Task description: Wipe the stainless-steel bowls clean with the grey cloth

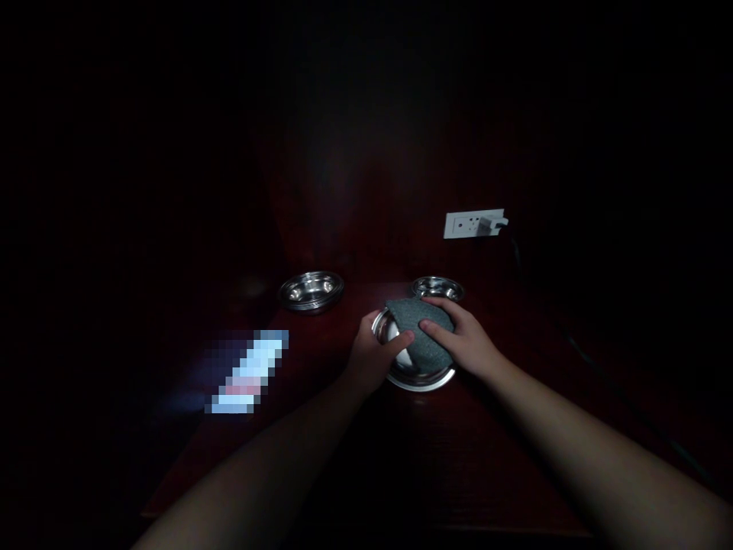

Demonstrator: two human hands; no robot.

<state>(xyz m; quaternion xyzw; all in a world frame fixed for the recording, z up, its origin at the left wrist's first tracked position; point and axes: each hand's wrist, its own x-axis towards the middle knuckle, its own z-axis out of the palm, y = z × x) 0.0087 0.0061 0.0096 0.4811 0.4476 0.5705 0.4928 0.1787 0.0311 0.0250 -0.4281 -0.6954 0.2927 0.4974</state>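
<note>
Two bare hands with a steel bowl (421,384) and a grey cloth (422,340) in the gloom.
Nearest me, the left hand (371,357) has its grip clamped on the bowl's left side, while the right hand's (465,342) grip closes on the cloth, which covers much of the bowl, over the dark red surface (452,466); off to the left glows a bright rectangle (247,378) (too blurred to read), and beyond stand more steel bowls (312,290), then a wall socket (465,225).
</note>
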